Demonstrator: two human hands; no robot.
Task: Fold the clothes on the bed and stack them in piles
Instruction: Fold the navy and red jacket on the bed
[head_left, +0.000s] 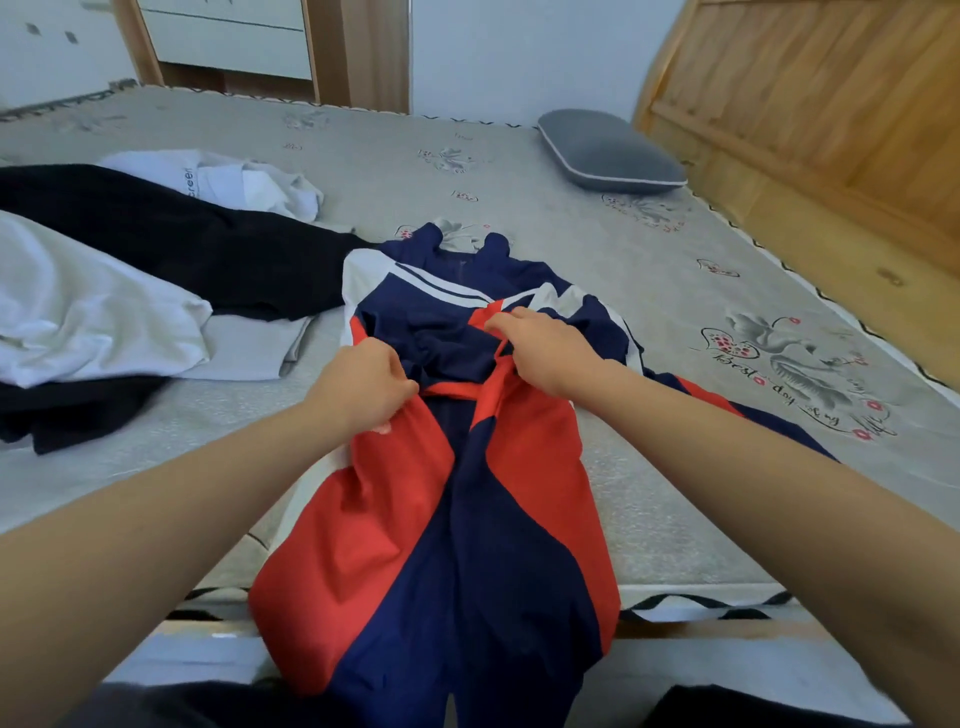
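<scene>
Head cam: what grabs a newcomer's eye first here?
The red, navy and white jacket dominates, lying down the middle of the grey patterned bed with its lower part hanging over the near edge. The left hand and right hand both grip bunched fabric at its middle. Unfolded white clothes and black clothes sprawl at the left.

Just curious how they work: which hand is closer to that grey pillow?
Right. The right hand grips the jacket below the pillow; the left hand grips it farther left and nearer the person.
</scene>
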